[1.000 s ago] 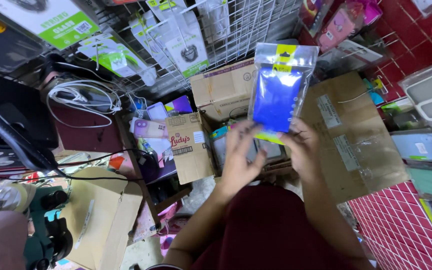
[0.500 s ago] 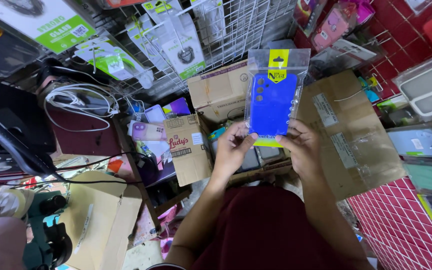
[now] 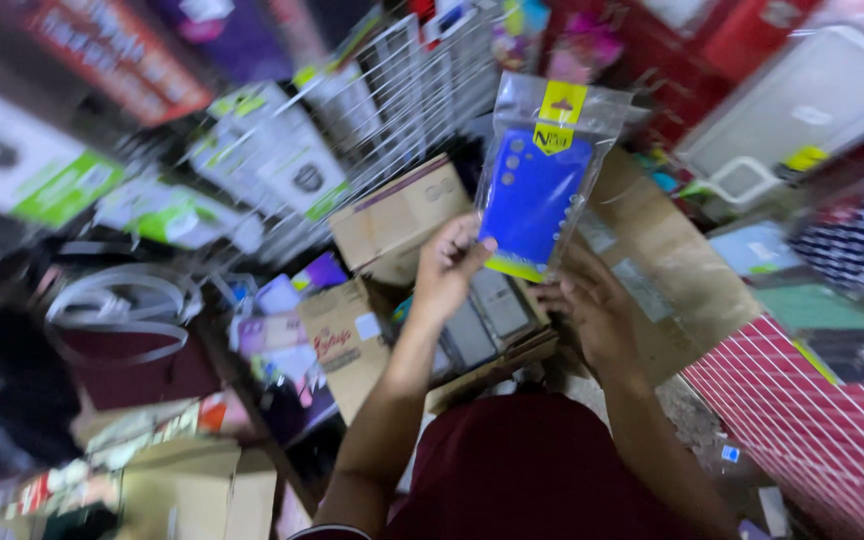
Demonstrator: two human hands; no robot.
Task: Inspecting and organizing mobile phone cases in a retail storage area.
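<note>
My left hand [image 3: 449, 266] grips the lower left corner of a clear plastic pouch [image 3: 542, 170] with a yellow header that holds a blue phone case. The pouch is raised upright and tilted slightly right, in front of a wire rack [image 3: 422, 85]. My right hand [image 3: 592, 305] is under the pouch's lower right edge, fingers spread; whether it still touches the pouch is unclear. Below both hands lies an open cardboard box [image 3: 497, 345] with several grey packaged cases inside.
The view is motion-blurred. Cardboard boxes [image 3: 397, 215] stand behind and left of the hands, a large flat one [image 3: 667, 265] to the right. Packaged accessories [image 3: 252, 160] hang on the rack. A red tiled surface [image 3: 812, 410] is at right, coiled white cable [image 3: 112, 300] at left.
The camera has swung up and to the right, blurring the scene. The pouch has been lifted higher by my left hand, and my right hand has dropped off its lower edge.
</note>
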